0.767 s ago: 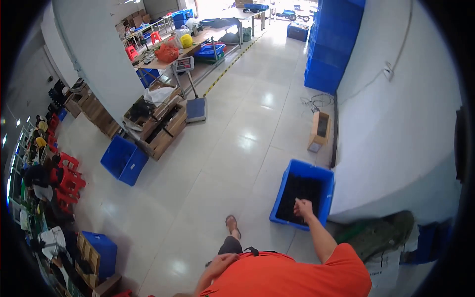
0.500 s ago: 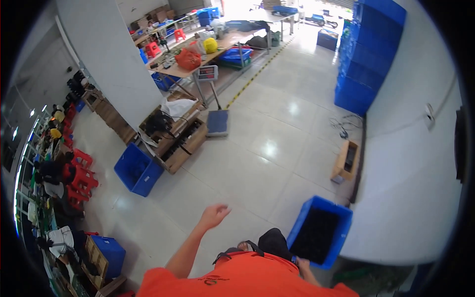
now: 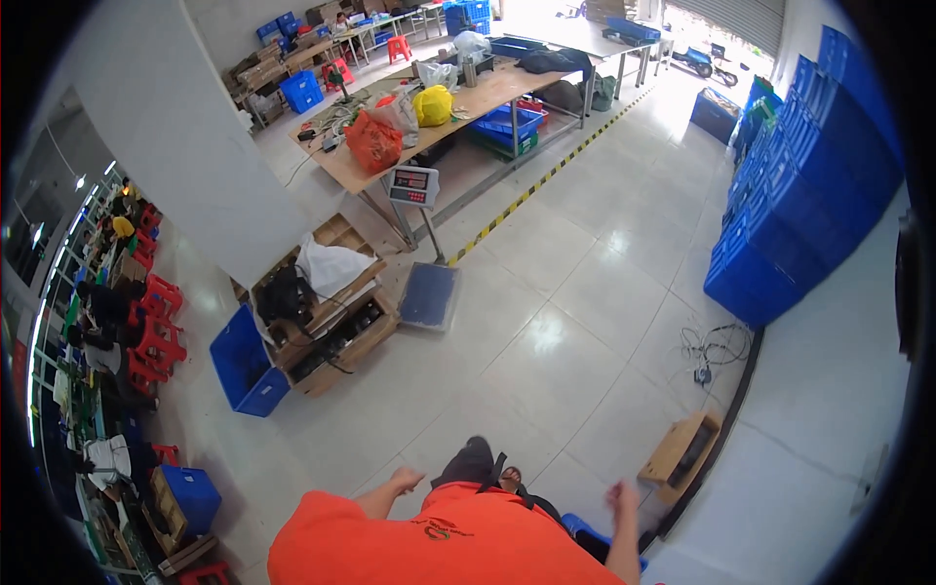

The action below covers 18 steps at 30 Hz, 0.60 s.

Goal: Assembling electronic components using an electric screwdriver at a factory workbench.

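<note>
My left hand (image 3: 405, 480) hangs beside my thigh in front of the orange shirt (image 3: 439, 536). Its fingers are loosely bent and hold nothing. Out to the side, my right hand (image 3: 621, 495) is raised over the floor with its fingers loosely apart, also holding nothing. Partly hidden behind my body and right forearm is a blue plastic bin (image 3: 581, 532); only its edge shows. Close to my right hand, a brown cardboard box (image 3: 667, 450) with something dark in it lies along the wall.
A platform scale (image 3: 429, 295) stands ahead beside wooden crates (image 3: 361, 336) and a blue bin (image 3: 244, 363). Stacked blue bins (image 3: 780, 229) line the right wall, with a loose cable (image 3: 717, 351) on the floor. A long table (image 3: 341, 168) holds bags. People sit far left near red stools (image 3: 161, 327).
I have stepped forward, so the scale and stacked bins look nearer. My right hand has left the rim of the blue bin, which has slid behind me. My left hand has drawn back towards my body.
</note>
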Each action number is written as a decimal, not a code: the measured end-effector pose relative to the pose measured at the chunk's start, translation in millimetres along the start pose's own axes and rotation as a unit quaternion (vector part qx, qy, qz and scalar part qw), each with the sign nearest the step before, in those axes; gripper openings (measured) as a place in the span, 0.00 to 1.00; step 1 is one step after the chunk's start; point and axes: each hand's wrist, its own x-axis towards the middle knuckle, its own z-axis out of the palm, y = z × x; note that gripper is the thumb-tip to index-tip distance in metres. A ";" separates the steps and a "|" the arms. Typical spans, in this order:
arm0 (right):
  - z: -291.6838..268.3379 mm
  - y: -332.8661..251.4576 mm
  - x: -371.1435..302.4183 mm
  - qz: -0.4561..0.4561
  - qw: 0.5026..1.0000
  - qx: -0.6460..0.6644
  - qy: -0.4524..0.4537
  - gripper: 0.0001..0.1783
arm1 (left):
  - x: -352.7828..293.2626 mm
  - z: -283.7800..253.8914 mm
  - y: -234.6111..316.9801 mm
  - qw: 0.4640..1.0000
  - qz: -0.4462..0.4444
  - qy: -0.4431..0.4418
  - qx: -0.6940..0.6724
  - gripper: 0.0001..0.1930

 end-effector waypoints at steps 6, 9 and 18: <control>116.4 -482.6 71.5 -0.380 0.925 0.003 -0.002 0.16 | 68.3 -29.4 104.9 0.980 -0.136 -0.011 -0.144 0.23; 170.4 -560.0 154.6 -0.406 0.914 0.018 0.007 0.15 | 163.4 -83.3 231.1 0.989 -0.126 -0.066 -0.026 0.22; 236.2 -304.2 457.6 -0.104 0.851 -0.515 0.025 0.17 | 218.5 -276.4 948.1 0.923 0.340 0.023 -0.177 0.21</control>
